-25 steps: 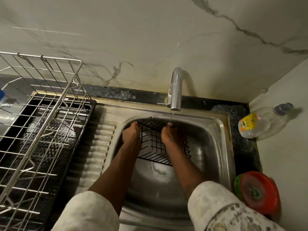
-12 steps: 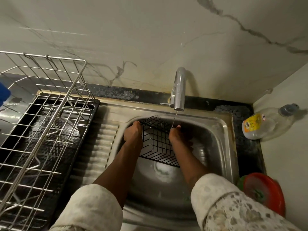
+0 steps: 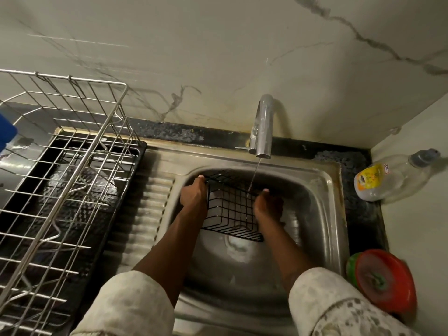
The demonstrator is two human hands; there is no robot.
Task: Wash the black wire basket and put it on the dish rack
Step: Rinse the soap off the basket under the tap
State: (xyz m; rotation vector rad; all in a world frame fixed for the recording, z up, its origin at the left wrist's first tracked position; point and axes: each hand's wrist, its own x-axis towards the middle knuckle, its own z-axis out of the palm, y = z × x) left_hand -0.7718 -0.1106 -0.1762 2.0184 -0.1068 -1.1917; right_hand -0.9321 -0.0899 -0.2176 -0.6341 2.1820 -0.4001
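Note:
The black wire basket is held inside the steel sink, tilted with its open side facing away from me. My left hand grips its left edge and my right hand grips its right edge. A thin stream of water falls from the chrome tap onto the basket's far rim next to my right thumb. The silver wire dish rack stands on a black tray at the left of the sink.
A clear plastic bottle with a yellow label lies on the counter at the right. A red and green scrubber holder sits at the sink's right front corner. The ribbed drainboard separates sink and rack. A blue object shows at far left.
The basket and both hands stay under the tap with only a slight shift. The water stream now lands on the basket rim beside my right hand.

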